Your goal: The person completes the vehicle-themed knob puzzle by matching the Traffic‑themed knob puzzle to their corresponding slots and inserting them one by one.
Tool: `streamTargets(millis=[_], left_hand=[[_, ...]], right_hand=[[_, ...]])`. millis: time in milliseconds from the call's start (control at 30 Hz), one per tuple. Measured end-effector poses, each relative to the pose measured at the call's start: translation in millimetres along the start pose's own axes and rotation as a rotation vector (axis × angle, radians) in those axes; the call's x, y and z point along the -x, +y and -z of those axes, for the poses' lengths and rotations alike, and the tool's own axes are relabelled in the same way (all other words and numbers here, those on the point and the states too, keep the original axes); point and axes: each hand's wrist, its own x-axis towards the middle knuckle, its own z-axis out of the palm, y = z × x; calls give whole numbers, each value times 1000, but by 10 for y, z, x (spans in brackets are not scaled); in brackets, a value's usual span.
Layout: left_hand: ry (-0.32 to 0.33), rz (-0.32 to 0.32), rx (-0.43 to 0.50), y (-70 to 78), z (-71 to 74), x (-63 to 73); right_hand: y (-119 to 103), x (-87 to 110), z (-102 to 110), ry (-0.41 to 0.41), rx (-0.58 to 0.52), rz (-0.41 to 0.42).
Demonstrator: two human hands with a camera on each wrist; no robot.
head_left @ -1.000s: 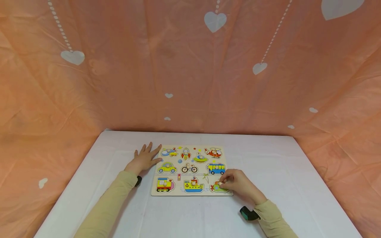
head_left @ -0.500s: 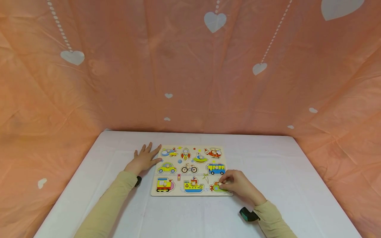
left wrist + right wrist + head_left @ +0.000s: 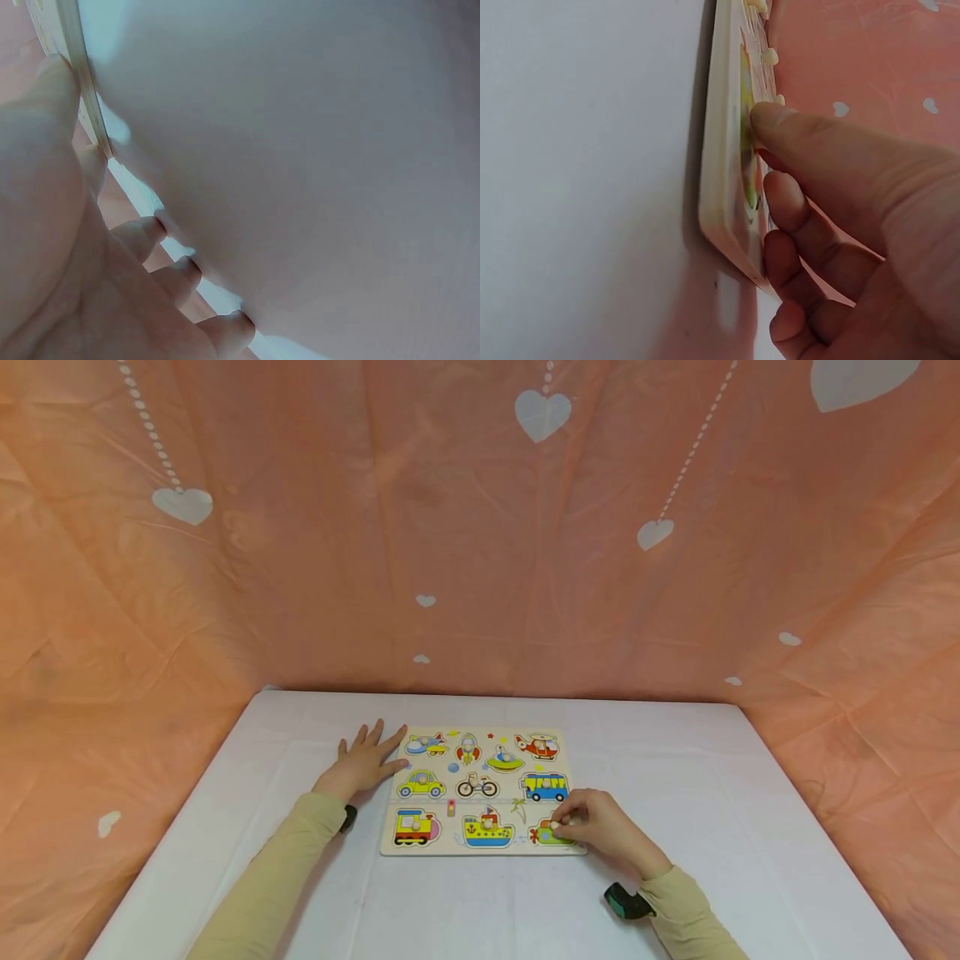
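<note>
A wooden peg puzzle board [image 3: 450,828] lies flat on the table, with knobbed vehicle pieces seated in it. My right hand [image 3: 603,828] is at the board's near right corner, thumb and forefinger pinching the knob of the green submarine piece [image 3: 543,837]. In the right wrist view that green piece [image 3: 745,135] lies level with the board's face, and the thumb hides its knob. My left hand [image 3: 360,770] has its fingers spread at the board's far left corner. Thumb and forefinger touch the board's edge [image 3: 88,105] there, while the other fingertips rest on the table.
White cloth covers the table [image 3: 450,910]. An orange curtain [image 3: 480,568] with white hearts hangs behind and at both sides. Other pieces in the board include a train [image 3: 408,837], a boat [image 3: 480,835] and a blue bus [image 3: 553,791]. Dark bands sit at both wrists.
</note>
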Motion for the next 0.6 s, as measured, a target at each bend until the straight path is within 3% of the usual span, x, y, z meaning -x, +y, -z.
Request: streamTargets(millis=[200,433,600], left_hand=[[9,-1,-16,-2,-1,-8],[3,3,-2,-3,-7,0],[-4,-4,11,4,8,-2]], right_hand=[[-11,5,19,-4,32,1],[-19,50,99,-10,-5,-25],[7,71,203,33,27,-41]])
